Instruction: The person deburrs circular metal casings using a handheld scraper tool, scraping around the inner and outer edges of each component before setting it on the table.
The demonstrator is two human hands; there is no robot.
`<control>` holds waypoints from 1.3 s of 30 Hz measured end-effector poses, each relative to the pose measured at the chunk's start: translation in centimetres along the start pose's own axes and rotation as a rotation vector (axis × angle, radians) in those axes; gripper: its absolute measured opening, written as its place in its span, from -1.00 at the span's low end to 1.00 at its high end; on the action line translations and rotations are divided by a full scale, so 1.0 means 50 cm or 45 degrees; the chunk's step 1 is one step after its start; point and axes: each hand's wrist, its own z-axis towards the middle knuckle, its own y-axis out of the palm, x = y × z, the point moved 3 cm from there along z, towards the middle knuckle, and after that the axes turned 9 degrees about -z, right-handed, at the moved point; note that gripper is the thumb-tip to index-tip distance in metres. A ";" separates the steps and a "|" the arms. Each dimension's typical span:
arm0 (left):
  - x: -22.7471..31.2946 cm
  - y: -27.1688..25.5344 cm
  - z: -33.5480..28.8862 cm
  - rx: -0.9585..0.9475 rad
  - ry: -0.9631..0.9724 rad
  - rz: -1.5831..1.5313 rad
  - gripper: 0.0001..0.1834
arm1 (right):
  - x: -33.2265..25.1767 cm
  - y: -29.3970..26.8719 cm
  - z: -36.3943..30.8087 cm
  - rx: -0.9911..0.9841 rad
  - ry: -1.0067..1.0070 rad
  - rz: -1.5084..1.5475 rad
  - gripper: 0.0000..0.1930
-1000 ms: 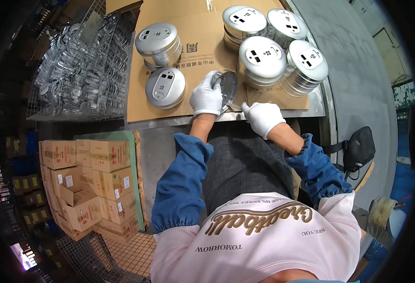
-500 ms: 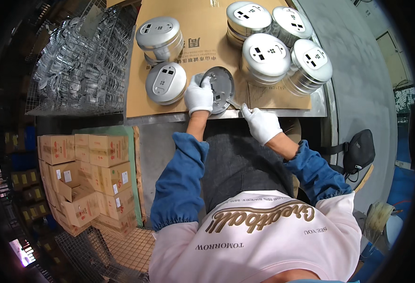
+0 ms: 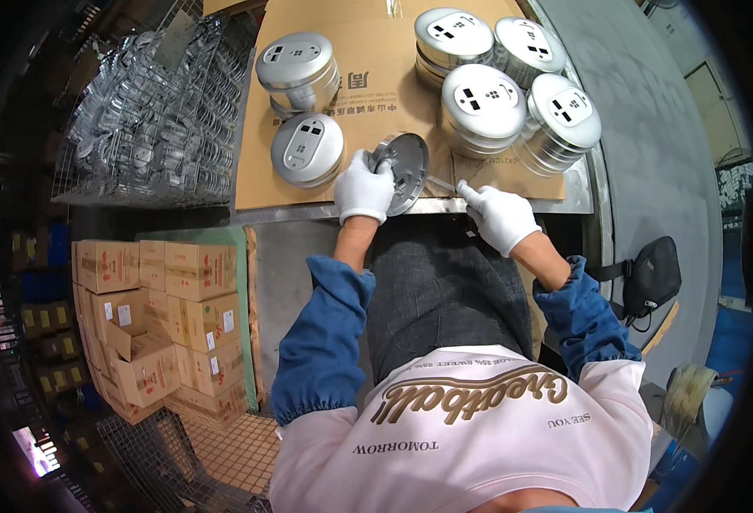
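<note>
My left hand (image 3: pixel 364 186), in a white glove, is closed on the left edge of a round grey metal cover (image 3: pixel 411 167). That cover is tilted up near the table's front edge, its recessed side in view. To its right, my gloved right hand (image 3: pixel 499 216) grips a thin, flat metal tool (image 3: pixel 442 183), possibly a file or scraper. The tool points left at the cover's lower rim; whether it touches cannot be told. Left of my left hand lies a short stack of silver round covers (image 3: pixel 307 150), with a taller stack (image 3: pixel 298 64) behind it.
Cardboard (image 3: pixel 376 115) covers the table top. Several stacks of round covers (image 3: pixel 482 100) stand at the right. A wire basket (image 3: pixel 150 120) full of metal parts is on the left, above piled cartons (image 3: pixel 197 274). A black bag (image 3: pixel 652 274) hangs at the far right.
My right hand has drawn back to the right and slightly down with the tool, away from the cover. The cover has turned a little and moved slightly up in my left hand.
</note>
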 end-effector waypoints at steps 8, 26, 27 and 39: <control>0.060 0.021 -0.003 -0.164 0.107 0.311 -0.71 | -0.040 -0.004 0.023 0.024 -0.097 -0.188 -0.64; -0.087 0.026 0.006 0.268 0.136 -0.500 -0.65 | -0.018 0.093 0.017 0.272 -0.013 0.327 -0.70; -0.090 0.028 -0.005 0.266 0.136 -0.499 -0.65 | -0.021 0.085 0.015 0.271 -0.012 0.329 -0.70; -0.117 0.035 -0.061 0.487 0.334 -0.560 -0.61 | -0.085 0.033 0.010 0.177 -0.304 0.158 -0.79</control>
